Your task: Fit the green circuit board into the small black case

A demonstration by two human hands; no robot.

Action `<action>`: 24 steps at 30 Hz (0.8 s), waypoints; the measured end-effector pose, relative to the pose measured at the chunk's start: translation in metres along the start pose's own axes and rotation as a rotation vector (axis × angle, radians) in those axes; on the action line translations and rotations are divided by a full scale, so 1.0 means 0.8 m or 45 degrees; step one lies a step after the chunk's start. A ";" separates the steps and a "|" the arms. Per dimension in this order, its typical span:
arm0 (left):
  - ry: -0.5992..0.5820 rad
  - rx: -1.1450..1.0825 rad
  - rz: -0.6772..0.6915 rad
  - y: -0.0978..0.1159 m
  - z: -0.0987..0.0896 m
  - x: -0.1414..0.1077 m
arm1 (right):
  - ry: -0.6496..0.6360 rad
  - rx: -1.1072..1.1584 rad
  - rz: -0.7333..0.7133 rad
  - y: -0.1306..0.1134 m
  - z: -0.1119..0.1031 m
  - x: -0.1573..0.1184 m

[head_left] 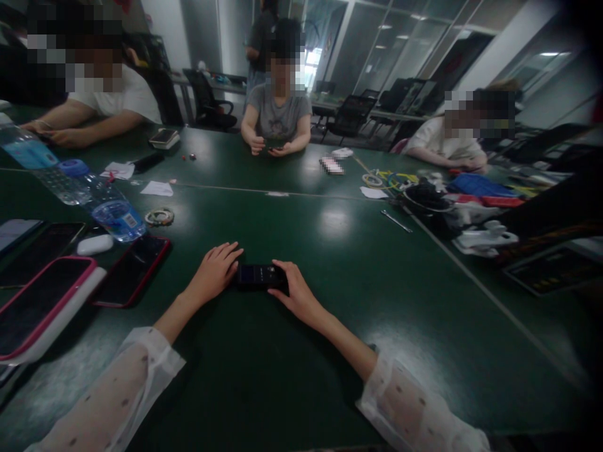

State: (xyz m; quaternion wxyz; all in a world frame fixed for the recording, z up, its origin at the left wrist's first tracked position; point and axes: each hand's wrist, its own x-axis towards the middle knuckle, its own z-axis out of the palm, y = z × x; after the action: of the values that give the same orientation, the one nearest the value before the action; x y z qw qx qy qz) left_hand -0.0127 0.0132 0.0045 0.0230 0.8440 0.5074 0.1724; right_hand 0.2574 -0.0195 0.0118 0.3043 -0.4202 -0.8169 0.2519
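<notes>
A small black device point(259, 275) with a dark screen lies on the green table point(264, 351) in front of me. My right hand point(296, 287) grips its right end between thumb and fingers. At the device's left end rests my left hand point(215, 271), palm down, its fingers stretched out on the table and its thumb beside the device. Sheer white dotted sleeves cover both my forearms.
Phones point(134, 270), a white case point(95, 245), a bracelet point(159, 216) and water bottles point(115, 213) are at the left. A wrench point(396, 221) and cables point(389, 181) lie at the right. People sit across the table.
</notes>
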 end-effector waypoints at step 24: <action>0.157 -0.133 0.075 0.023 -0.026 -0.002 | 0.000 -0.055 -0.026 -0.009 -0.003 0.000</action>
State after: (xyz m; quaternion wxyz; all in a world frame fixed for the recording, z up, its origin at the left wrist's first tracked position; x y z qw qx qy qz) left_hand -0.0040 0.0001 0.0274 0.0306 0.8439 0.4733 0.2508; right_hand 0.2551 -0.0231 0.0184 0.2975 -0.4184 -0.8265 0.2310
